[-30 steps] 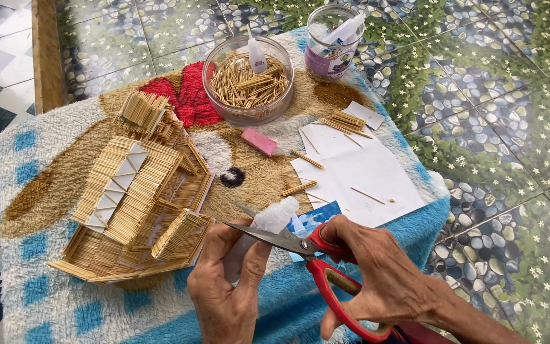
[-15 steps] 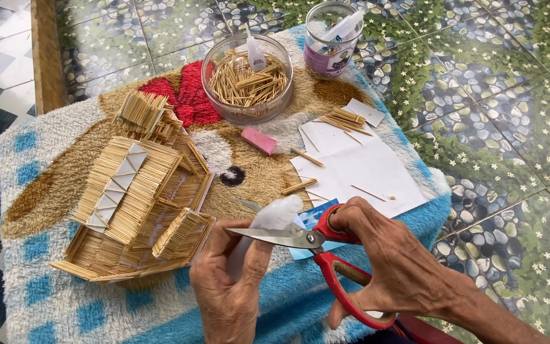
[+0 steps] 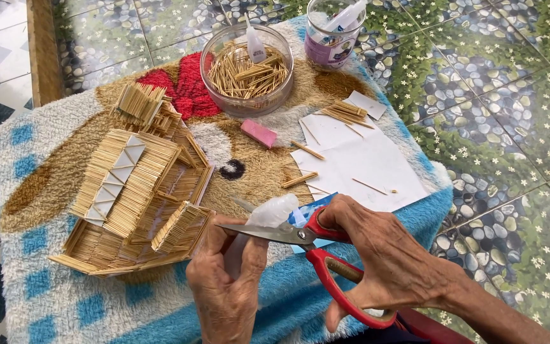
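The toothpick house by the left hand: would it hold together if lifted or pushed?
The toothpick house probably weighs little, being thin sticks. It looks fragile: its roof panels sit loosely tilted, so lifting may shed them. Pushed, it would likely drag on the shaggy towel.

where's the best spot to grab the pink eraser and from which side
Pinch the pink eraser across its two long sides, coming straight down from above. It lies flat on the towel, a narrow block angled slightly, with bare space all around it.

Home craft spot: tiled floor (image 3: 479, 127), towel (image 3: 46, 280)
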